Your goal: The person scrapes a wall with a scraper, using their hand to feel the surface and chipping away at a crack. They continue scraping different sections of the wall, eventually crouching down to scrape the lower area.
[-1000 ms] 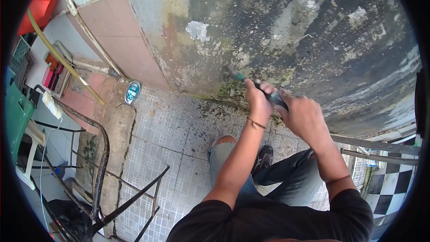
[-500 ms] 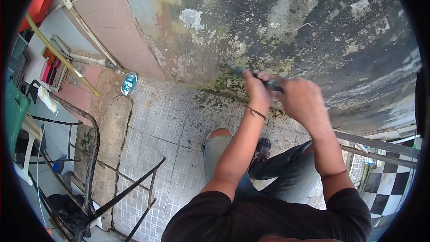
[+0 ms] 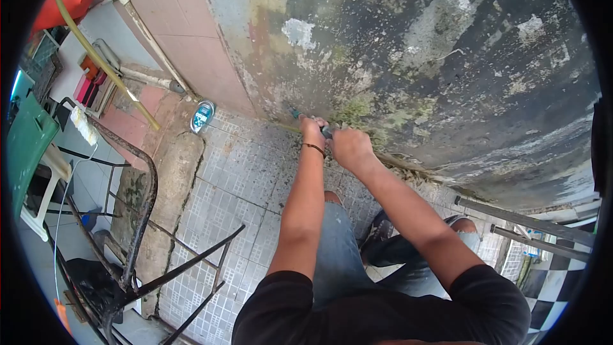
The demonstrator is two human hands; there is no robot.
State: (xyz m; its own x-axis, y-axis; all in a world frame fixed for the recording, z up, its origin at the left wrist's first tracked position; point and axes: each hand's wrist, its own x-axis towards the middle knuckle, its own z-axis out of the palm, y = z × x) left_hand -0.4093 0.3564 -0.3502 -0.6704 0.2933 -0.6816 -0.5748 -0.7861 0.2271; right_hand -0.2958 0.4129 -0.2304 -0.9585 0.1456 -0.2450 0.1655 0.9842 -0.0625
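Note:
My left hand (image 3: 311, 130) and my right hand (image 3: 350, 149) are both closed around a hand scraper (image 3: 294, 113) with a dark handle and a greenish front end. The left hand grips nearer the front, the right hand the rear of the handle. The scraper's tip is at the lower part of a stained, peeling wall (image 3: 377, 57), though its blade is too small to make out. Patches of green moss (image 3: 357, 110) show on the wall just right of the tip.
Dark flakes lie on the tiled floor (image 3: 217, 204) along the wall's foot. A blue-labelled can (image 3: 202, 116) stands by the pink tiles. At left are a rusty metal frame (image 3: 150, 185), a green chair (image 3: 32, 147) and a yellow pole (image 3: 96, 57). Wooden bars (image 3: 523, 220) jut in at right.
Both hands and the scraper have moved left and slightly down along the wall, both still gripping it. The camera view has shifted a little, so the surroundings appear further right.

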